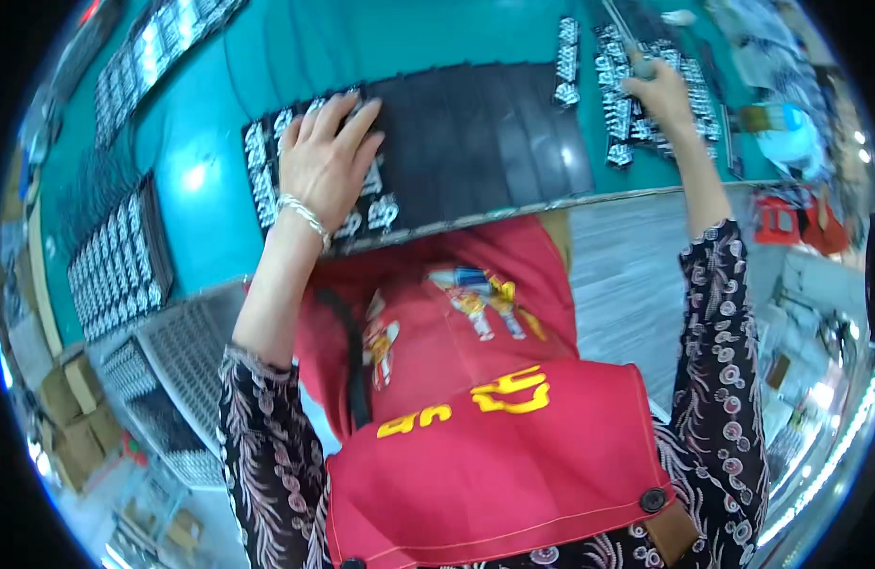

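Observation:
My left hand lies with fingers stretched over the left end of a row of flat black strips on the green-topped table. Under and beside it, several strips carry white patterned parts; the hand partly hides them. At the far right, my right hand is closed around a thin tool with a metal shaft, whose exact kind I cannot make out. Beneath that hand lies a pile of narrow black-and-white patterned strips. One similar strip lies apart, near the row's far right corner.
More black-and-white strips with thin dark wires are stacked at the left. Another batch lies at the far left. The green table ends at a near edge before my red apron. A red stool stands beyond the right side.

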The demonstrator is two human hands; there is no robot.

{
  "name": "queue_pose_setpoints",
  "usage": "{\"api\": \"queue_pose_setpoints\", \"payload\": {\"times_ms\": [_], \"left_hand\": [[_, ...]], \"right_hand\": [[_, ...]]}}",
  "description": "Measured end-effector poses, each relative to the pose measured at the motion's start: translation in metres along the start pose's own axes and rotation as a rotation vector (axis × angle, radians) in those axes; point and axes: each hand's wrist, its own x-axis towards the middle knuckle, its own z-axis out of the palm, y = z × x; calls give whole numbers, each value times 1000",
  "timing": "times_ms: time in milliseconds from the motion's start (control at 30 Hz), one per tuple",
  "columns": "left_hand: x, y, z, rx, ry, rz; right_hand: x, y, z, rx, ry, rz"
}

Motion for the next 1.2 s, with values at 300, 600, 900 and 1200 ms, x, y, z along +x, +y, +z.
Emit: {"api": "queue_pose_setpoints", "payload": {"times_ms": [300, 600, 900, 1200], "left_hand": [[-46, 7, 23, 41, -77, -38], [-50, -1, 20, 58, -82, -53], [-58, -15, 19, -140, 14, -111], [-57, -22, 8, -134, 40, -114]], "right_hand": [[-29, -2, 18, 616, -65, 294], [-40, -137, -7, 1085, -14, 265], [-71, -273, 83, 1194, -471, -24], [-63, -284, 97, 1130, -600, -79]]}}
